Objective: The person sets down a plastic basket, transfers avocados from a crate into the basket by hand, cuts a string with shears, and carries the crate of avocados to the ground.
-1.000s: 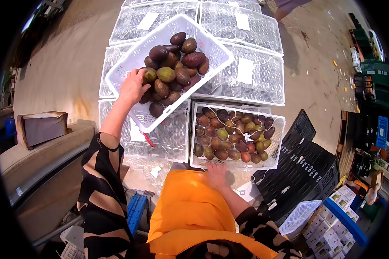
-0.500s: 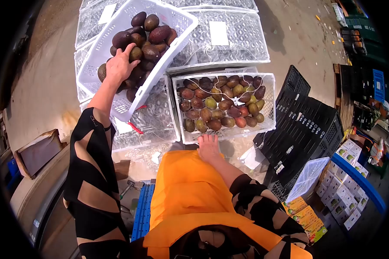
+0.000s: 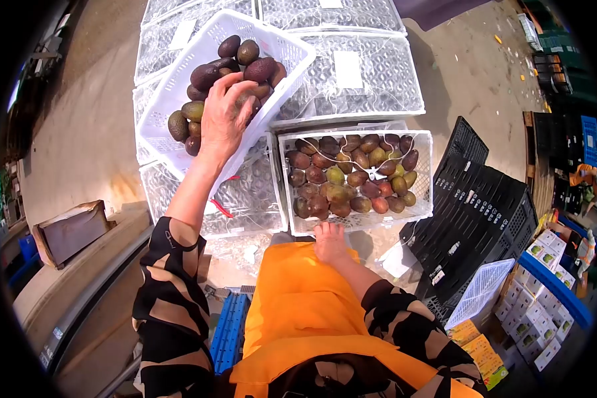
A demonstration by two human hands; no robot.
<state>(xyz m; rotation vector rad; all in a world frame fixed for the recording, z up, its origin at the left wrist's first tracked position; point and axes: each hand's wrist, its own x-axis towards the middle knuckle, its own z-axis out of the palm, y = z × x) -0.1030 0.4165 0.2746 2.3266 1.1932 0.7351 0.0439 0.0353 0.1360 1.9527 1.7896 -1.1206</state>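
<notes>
The left hand spreads over avocados in the upper-left basket; the right hand meets the central crate's lower edge. I cannot tell either grip. The fruit looks firm but bruisable; cup its middle.

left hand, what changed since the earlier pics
The left hand moved from the left side of the basket across the avocados toward its near right wall, uncovering some at the left. Whether its grip has closed on one is unclear. The right hand stayed at the near wall of the crate; basket and crate stayed put.
</notes>
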